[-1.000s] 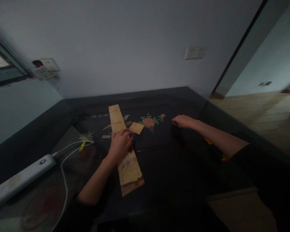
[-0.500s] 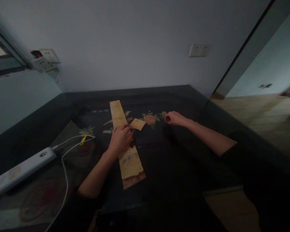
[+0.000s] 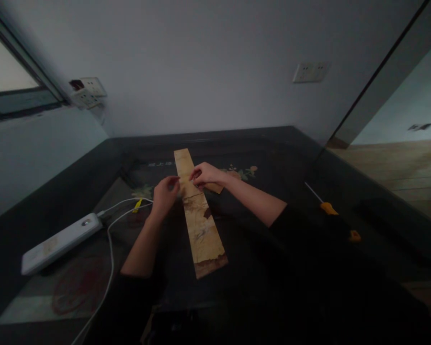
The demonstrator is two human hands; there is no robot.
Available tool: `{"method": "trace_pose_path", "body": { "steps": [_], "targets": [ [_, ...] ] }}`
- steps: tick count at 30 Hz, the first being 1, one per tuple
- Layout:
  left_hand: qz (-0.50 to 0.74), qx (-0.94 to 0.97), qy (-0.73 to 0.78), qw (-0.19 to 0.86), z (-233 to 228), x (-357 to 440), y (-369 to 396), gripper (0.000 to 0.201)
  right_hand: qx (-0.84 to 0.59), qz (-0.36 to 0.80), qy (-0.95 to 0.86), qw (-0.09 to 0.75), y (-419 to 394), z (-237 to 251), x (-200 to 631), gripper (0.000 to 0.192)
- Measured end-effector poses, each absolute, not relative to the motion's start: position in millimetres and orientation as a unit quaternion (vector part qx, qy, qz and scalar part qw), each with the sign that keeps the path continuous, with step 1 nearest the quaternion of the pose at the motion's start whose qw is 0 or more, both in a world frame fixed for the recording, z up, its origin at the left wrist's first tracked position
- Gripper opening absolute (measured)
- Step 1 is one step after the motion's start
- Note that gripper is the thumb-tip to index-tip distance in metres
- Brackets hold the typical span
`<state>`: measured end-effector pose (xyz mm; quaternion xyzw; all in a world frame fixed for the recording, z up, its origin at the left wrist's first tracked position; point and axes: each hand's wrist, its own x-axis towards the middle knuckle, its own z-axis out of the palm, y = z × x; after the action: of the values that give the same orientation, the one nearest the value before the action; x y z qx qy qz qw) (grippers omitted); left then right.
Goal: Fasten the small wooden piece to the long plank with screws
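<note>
A long, narrow yellowish-brown board strip (image 3: 201,235) with a marbled, stained face lies on the dark table, running away from me. At its left edge, near the far half, is my left hand (image 3: 164,195), its fingers curled and thumb and index tips close together. My right hand (image 3: 209,174) reaches over the strip from the right with its fingertips pinched. Whatever either hand pinches is too small or too hidden to name. Under my right wrist, a small yellowish square piece (image 3: 214,187) shows in part.
A screwdriver (image 3: 328,208) with a yellow and black handle lies on the right side of the table (image 3: 273,148). On the left are a white power strip (image 3: 62,242) and its looping white cable (image 3: 111,254). A wall with sockets (image 3: 311,72) stands behind.
My right hand has moved left, from the flower print to the strip. My left hand has lifted off the strip's middle to its left edge. The view has turned, bringing the screwdriver into sight.
</note>
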<state>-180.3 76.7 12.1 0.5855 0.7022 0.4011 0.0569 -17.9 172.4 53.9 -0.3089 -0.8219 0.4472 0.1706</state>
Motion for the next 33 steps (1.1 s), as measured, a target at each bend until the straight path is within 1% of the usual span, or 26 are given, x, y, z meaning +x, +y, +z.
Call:
{"method": "trace_pose_path", "body": {
  "steps": [1, 4, 8, 13, 18, 25, 29, 33],
  "targets": [
    [0.404, 0.561, 0.721, 0.051, 10.3, -190.6, 77.9, 0.027, -0.314, 0.394, -0.848, 0.164, 168.2, 53.1, -35.0, 0.019],
    [0.393, 0.522, 0.757, 0.02, 2.8, -213.9, 80.4, 0.027, -0.318, 0.327, -0.875, 0.163, 161.4, 48.5, -76.1, 0.022],
    [0.337, 0.545, 0.767, 0.015, -10.0, -225.6, 84.5, 0.031, -0.321, 0.261, -0.894, 0.169, 161.4, 35.4, -108.7, 0.023],
    [0.301, 0.555, 0.775, 0.03, -23.7, -229.1, 88.7, 0.031, -0.326, 0.21, -0.912, 0.133, 161.8, 16.3, -127.7, 0.022],
    [0.281, 0.558, 0.78, 0.039, -27.1, -231.0, 89.8, 0.033, -0.321, 0.189, -0.92, 0.125, 161.6, 13.9, -126.9, 0.027],
    [0.261, 0.572, 0.776, 0.051, -24.7, -232.8, 89.5, 0.036, -0.316, 0.191, -0.917, 0.149, 168.7, 21.8, -116.2, 0.024],
    [0.244, 0.581, 0.775, 0.044, -23.6, -231.9, 89.0, 0.035, -0.325, 0.19, -0.914, 0.15, 168.5, 21.5, -114.1, 0.021],
    [0.232, 0.589, 0.774, 0.027, -22.9, -229.6, 88.9, 0.039, -0.341, 0.187, -0.91, 0.144, 162.5, 20.4, -114.0, 0.017]
  ]
}}
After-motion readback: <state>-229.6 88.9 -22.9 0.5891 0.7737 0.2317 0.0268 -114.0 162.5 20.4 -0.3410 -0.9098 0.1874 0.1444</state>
